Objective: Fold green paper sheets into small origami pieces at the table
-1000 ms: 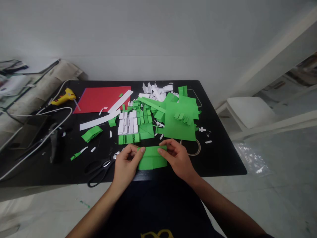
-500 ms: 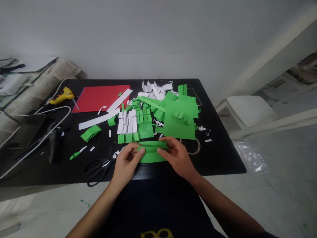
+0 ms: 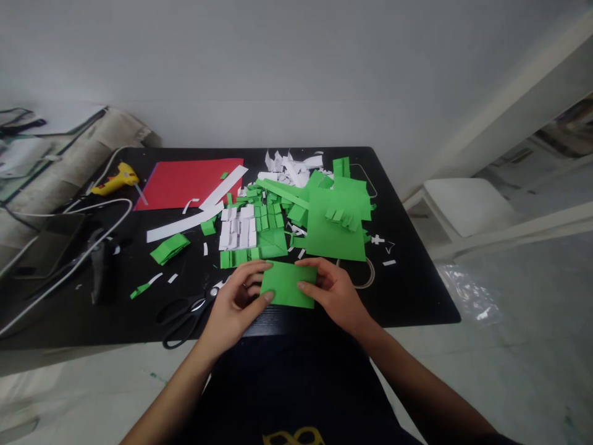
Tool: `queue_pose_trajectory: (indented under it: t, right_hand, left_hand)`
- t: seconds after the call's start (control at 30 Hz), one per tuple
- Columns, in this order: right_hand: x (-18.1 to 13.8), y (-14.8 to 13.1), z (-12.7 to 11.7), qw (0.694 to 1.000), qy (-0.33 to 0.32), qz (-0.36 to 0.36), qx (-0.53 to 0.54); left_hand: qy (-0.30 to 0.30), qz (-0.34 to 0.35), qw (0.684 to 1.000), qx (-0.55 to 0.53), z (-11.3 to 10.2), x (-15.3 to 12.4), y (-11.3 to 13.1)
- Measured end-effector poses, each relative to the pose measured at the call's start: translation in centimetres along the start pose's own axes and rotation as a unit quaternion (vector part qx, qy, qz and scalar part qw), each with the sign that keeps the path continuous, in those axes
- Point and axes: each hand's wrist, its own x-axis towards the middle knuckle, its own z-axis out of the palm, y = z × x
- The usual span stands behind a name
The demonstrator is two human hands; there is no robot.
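A green sheet of paper [image 3: 288, 285] is held between my two hands at the front edge of the black table. My left hand [image 3: 237, 304] pinches its left side, thumb on the near face and fingers behind. On the right side, my right hand [image 3: 334, 295] grips it with the thumb on the face and the index finger along the top corner. The face toward me looks flat; its back is hidden. Just beyond lie folded green paper strips [image 3: 239, 258] and white folded strips [image 3: 238, 228]. Black-handled scissors [image 3: 185, 315] rest left of my left hand, their blades partly behind it.
A larger green sheet [image 3: 324, 235] lies at right centre, with white scraps [image 3: 290, 170] behind. Red paper [image 3: 189, 182], a yellow glue gun [image 3: 118, 179] and a white cable [image 3: 111, 228] are at the left. A white stool [image 3: 463, 204] stands right of the table [image 3: 407, 296].
The green paper has been turned so that a smooth face shows in place of the creased, folded one. Both hands shifted their hold slightly.
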Motion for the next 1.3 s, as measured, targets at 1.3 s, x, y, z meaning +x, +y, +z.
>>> queue_pose_trajectory:
  t: [1.3]
  right_hand:
    - [-0.1,0.6,1.1,0.991,-0.076,0.112,0.019]
  left_hand:
    - [-0.022,0.172,0.926,0.337,0.5,1.5,0.9]
